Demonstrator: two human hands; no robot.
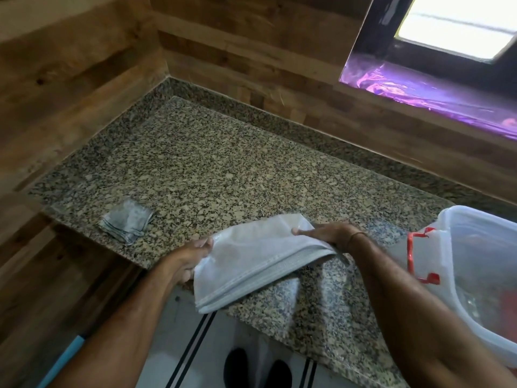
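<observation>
Here, left hand (193,257), right hand (328,233) pinch white cloth (251,259); rag (127,221) left, tub (458,245) right.

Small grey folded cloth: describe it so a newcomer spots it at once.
Find the speckled granite countertop in the wood-panelled corner, then its left front edge. The small grey folded cloth lies there untouched, darker and smaller than the white folded cloth that the left hand and right hand hold.
</observation>
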